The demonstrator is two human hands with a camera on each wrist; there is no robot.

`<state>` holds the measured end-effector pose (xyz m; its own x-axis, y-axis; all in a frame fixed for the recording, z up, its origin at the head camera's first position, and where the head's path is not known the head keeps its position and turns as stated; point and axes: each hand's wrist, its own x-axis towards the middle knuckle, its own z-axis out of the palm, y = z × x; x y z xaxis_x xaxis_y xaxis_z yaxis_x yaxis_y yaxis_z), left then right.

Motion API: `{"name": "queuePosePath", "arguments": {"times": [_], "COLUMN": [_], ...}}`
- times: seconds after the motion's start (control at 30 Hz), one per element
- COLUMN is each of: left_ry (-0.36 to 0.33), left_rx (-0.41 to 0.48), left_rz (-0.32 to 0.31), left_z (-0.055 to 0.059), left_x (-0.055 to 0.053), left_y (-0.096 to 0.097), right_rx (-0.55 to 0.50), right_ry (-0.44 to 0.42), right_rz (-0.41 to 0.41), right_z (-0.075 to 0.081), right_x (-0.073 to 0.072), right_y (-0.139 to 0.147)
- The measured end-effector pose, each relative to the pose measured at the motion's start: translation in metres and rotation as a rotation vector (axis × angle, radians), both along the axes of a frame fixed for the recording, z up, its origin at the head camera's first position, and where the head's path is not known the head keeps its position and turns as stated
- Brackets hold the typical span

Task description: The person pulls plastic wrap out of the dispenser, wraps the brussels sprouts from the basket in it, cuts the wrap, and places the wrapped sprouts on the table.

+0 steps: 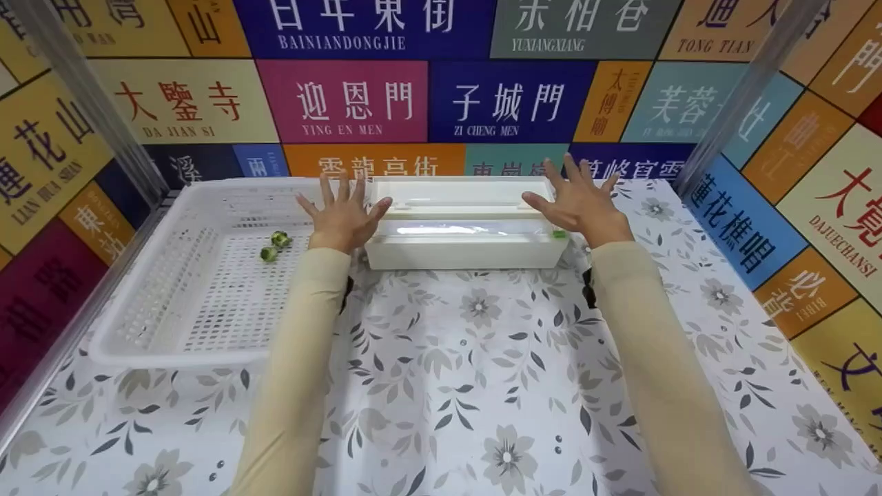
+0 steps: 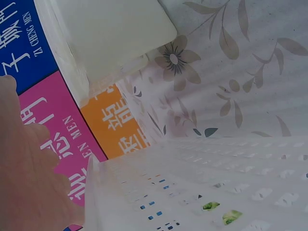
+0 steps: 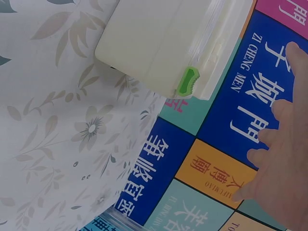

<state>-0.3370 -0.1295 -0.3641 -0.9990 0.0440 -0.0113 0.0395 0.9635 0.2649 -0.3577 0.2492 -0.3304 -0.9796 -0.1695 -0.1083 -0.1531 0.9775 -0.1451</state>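
A long white cling film dispenser (image 1: 463,253) lies at the back of the table with its lid raised, a clear shiny strip along it and a green slide cutter (image 3: 188,82) at its right end. My left hand (image 1: 342,219) is held with fingers spread between the dispenser's left end and a white plastic basket (image 1: 180,359). At the right end my right hand (image 1: 586,207) is also spread, holding nothing. Whether either hand touches the dispenser I cannot tell. Two small green lumps, one nearer lump (image 1: 268,254) and one farther lump (image 1: 280,239), lie in the basket.
A table cover (image 1: 475,372) with a grey flower and leaf print spreads in front of the dispenser. Behind it stands a wall (image 1: 351,100) of coloured sign panels, with further panels on both sides. Clear corner posts, such as the right post (image 1: 730,103), join these walls.
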Motion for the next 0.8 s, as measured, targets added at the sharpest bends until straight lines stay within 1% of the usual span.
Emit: {"name": "queuePosePath", "arguments": {"times": [0.17, 0.43, 0.7, 0.8], "left_ry": [-0.003, -0.034, -0.024, -0.035], "left_rx": [-0.005, -0.035, -0.021, -0.018], "left_rz": [-0.003, -0.009, -0.044, -0.062], "left_z": [-0.0001, 0.0012, 0.0019, 0.0027], "left_x": [0.0000, -0.0028, -0.0010, -0.0012], "left_y": [-0.0002, -0.0034, -0.0050, -0.0037], "right_rx": [0.006, 0.007, 0.018, 0.004], "right_ry": [0.000, -0.011, -0.007, -0.002], "right_rz": [0.003, 0.019, 0.040, 0.054], "right_z": [0.0003, 0.0013, 0.0052, 0.0074], "right_x": [-0.0001, 0.0001, 0.0030, 0.0046], "right_y": [0.0011, 0.0049, 0.0080, 0.0077]}}
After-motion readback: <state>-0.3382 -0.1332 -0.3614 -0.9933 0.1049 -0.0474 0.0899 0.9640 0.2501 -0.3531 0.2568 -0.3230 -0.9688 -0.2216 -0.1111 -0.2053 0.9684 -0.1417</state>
